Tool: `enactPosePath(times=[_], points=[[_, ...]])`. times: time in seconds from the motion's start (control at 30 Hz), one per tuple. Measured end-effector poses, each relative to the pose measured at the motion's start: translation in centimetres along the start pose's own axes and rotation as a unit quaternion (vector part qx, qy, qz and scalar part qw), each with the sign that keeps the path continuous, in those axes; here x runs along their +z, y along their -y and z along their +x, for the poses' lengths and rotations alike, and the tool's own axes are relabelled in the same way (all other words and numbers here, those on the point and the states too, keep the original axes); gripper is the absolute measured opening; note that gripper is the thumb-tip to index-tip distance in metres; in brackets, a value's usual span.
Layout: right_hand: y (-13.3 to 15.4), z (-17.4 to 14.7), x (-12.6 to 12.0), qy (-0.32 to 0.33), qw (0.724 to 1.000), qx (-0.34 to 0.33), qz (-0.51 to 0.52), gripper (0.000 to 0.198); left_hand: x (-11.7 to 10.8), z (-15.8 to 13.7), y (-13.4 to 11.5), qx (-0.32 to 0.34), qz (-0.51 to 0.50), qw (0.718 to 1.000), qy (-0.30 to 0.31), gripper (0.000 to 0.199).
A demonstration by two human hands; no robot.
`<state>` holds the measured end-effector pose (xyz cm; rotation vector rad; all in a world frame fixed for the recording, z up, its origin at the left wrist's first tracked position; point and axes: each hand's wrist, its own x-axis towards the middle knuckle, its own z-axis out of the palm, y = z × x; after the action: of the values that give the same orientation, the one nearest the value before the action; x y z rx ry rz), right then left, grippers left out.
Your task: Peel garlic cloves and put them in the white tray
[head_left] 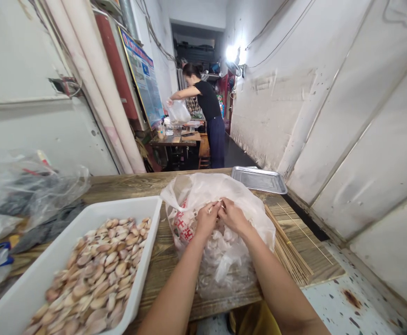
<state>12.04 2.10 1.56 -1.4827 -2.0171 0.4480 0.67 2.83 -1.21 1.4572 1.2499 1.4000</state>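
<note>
Left hand (206, 218) and right hand (233, 216) are meeting, half-closed, over the plastic bag (225, 266). I cannot tell whether they're gripping anything.

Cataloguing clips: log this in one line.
left hand, right hand: fingertips together; grip: unclear; below: white plastic bag; left: rectangular white plastic tray, tan garlic cloves

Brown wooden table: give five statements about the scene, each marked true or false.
1. The white rectangular plastic tray holds garlic cloves. True.
2. The left hand and right hand are in that tray. False: they meet at a red-printed white plastic bag.
3. A silver rectangular metal tray lies right of the white tray. True.
4. Thin, pale wooden skewers lie left of the bag. False: right of it.
5. A person in a black top stands beyond the table. True.
</note>
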Motion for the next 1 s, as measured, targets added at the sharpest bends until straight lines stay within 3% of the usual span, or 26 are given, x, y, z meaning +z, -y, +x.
enactPosePath(times=[0.2,0.37,0.43,0.53,0.6,0.7,1.0], points=[[0.0,0.4,0.5,0.001,1.000,-0.016,-0.007,0.021,-0.9,0.3,-0.3,0.068,0.081,0.994,0.017,0.031],[0.0,0.5,0.4,-0.006,1.000,-0.017,0.012,0.022,-1.1,0.4,-0.6,0.129,0.098,0.987,0.020,0.027],[0.1,0.4,0.2,-0.006,0.999,-0.013,0.031,0.026,-0.9,0.3,-0.6,0.108,0.061,0.992,0.013,0.029],[0.2,0.1,-0.1,0.010,0.997,-0.008,0.070,0.039,-0.5,0.1,-0.5,0.016,-0.025,1.000,-0.009,0.034],[0.2,-0.1,-0.2,0.020,0.995,-0.007,0.094,0.047,-0.4,0.0,-0.5,-0.049,-0.082,0.995,-0.019,0.035],[0.2,-0.1,0.0,0.022,0.994,-0.044,0.100,0.044,-0.5,0.1,-0.8,-0.109,-0.149,0.983,-0.017,0.034],[-0.7,0.4,0.3,-0.028,0.995,-0.046,0.088,0.037,-0.7,-0.1,-2.3,-0.118,-0.219,0.968,0.016,0.039]])
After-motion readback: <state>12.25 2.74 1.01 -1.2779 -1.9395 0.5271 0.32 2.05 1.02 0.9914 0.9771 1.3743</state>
